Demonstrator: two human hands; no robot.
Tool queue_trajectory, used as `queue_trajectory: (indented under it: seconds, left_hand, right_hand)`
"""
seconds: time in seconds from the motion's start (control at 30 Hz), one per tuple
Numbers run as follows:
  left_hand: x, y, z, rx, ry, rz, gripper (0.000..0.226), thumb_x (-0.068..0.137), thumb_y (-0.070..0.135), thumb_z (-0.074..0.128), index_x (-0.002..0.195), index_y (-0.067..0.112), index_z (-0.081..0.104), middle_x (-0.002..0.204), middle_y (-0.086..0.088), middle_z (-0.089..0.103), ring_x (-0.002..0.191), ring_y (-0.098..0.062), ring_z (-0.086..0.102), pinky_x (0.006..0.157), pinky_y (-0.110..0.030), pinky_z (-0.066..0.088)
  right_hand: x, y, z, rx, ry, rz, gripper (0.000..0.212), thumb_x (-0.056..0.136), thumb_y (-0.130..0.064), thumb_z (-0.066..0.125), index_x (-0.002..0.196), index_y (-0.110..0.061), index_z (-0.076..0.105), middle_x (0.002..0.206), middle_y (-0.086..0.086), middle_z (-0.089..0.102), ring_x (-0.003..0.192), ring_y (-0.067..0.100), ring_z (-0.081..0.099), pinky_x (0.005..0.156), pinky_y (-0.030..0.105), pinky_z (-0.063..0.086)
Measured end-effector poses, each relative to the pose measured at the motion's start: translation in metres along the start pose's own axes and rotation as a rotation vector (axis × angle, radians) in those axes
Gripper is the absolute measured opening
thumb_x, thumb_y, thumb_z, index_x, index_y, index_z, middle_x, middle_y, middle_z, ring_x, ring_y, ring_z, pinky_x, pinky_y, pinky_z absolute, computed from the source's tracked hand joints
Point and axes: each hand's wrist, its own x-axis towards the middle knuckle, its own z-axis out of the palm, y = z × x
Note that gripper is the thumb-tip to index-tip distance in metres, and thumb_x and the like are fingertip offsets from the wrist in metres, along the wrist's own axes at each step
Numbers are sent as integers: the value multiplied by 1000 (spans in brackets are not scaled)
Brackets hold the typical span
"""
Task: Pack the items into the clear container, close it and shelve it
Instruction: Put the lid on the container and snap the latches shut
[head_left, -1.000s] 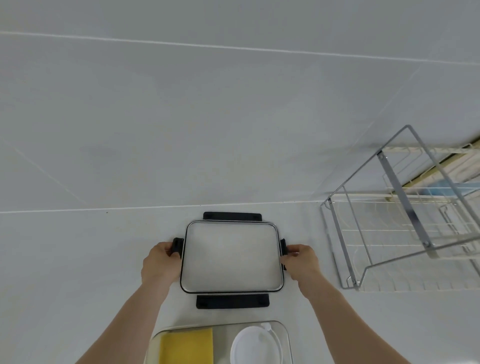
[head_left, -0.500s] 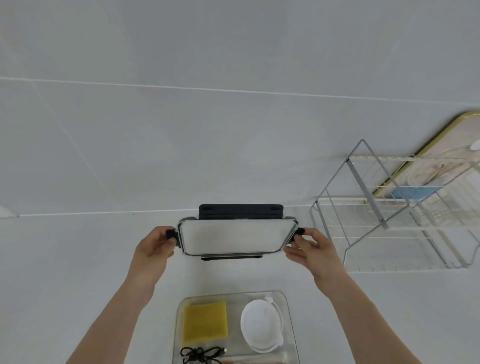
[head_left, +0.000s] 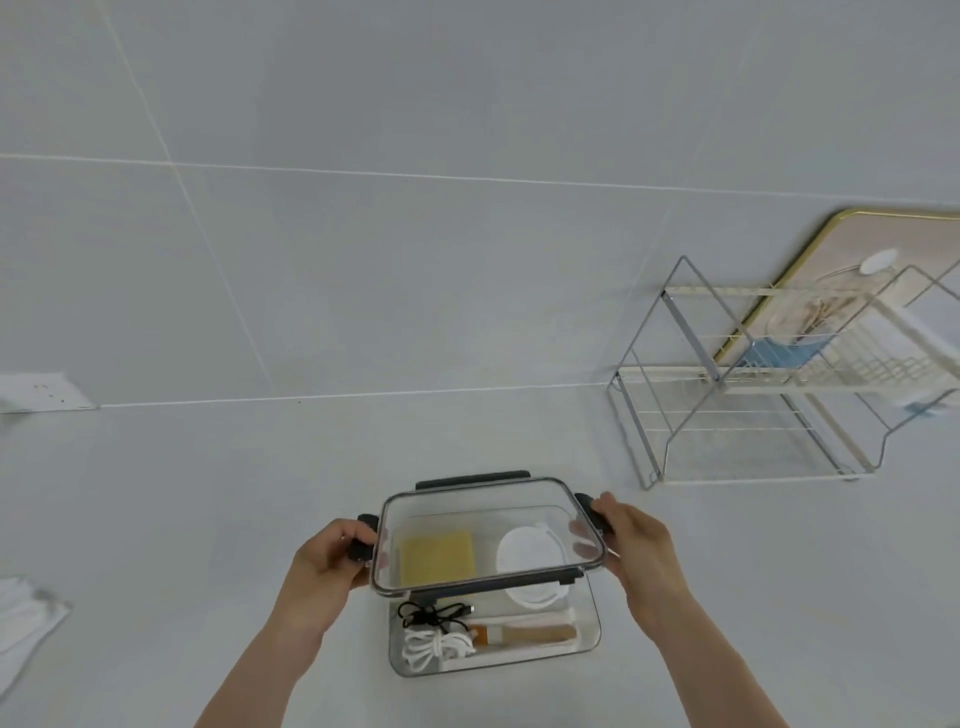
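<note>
I hold a clear lid (head_left: 467, 506) with black clasps by its two short sides, my left hand (head_left: 330, 558) on the left clasp and my right hand (head_left: 631, 540) on the right one. The lid hovers tilted over the far half of the clear container (head_left: 592, 631) on the white counter. Inside the container lie a yellow sponge (head_left: 438, 558), a white round item (head_left: 530, 558), a black cable (head_left: 434, 613), a coiled white cable (head_left: 436, 647) and a wooden-handled brush (head_left: 524, 634).
A two-tier wire shelf rack (head_left: 753, 395) stands at the right against the wall, with a gold-framed picture (head_left: 852, 244) behind it. A white cloth (head_left: 23, 623) lies at the left edge. A wall socket plate (head_left: 39, 392) sits at far left.
The lid came off the counter, tipped up, and now sits lower and nearer, over the container. The view dropped, so more of the container's contents show.
</note>
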Motion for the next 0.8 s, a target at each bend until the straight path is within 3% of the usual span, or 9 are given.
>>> queue_trajectory:
  seconds: [0.07, 0.2, 0.37, 0.5, 0.63, 0.8]
  left_hand:
    - [-7, -11, 4, -13, 29, -63, 43, 79, -27, 38, 91, 3, 67, 96, -20, 73, 85, -30, 66, 68, -28, 55]
    - [-19, -23, 13, -51, 88, -176, 48, 74, -22, 38, 98, 4, 70, 101, -19, 72, 98, -39, 67, 82, -38, 54]
    - [-27, -32, 29, 122, 220, -132, 20, 84, 3, 67, 94, 20, 71, 99, -7, 73, 92, -27, 67, 90, -45, 53]
    - [-32, -38, 40, 260, 348, -113, 16, 81, 17, 75, 89, 29, 67, 97, 5, 72, 90, -20, 67, 84, -40, 52]
    - [-32, -41, 48, 268, 356, -111, 24, 77, 12, 78, 87, 29, 65, 96, 3, 69, 79, -23, 66, 76, -39, 50]
    - [-29, -44, 51, 272, 381, -139, 29, 73, 10, 81, 85, 30, 65, 93, 2, 69, 75, -25, 68, 77, -41, 50]
  right_hand:
    - [-6, 13, -4, -160, 83, -30, 11, 91, -8, 72, 99, -1, 74, 84, 13, 79, 84, 27, 77, 65, 32, 58]
    - [-10, 30, -11, -301, 111, -49, 16, 85, 1, 74, 97, -11, 73, 87, 13, 77, 74, 26, 70, 62, 32, 56]
    - [-13, 47, -16, -401, 181, -40, 20, 81, -2, 76, 87, -21, 73, 86, 5, 76, 83, 26, 71, 85, 46, 60]
    - [-11, 48, -13, -400, 196, -50, 22, 80, -3, 76, 84, -23, 73, 85, 2, 75, 82, 22, 71, 81, 40, 59]
    - [-7, 48, -19, -405, 196, -47, 23, 80, 1, 74, 84, -22, 73, 84, 4, 74, 78, 26, 70, 79, 46, 62]
    - [-3, 50, -26, -361, 191, -16, 24, 80, 5, 74, 86, -18, 73, 88, 9, 74, 73, 28, 71, 71, 43, 64]
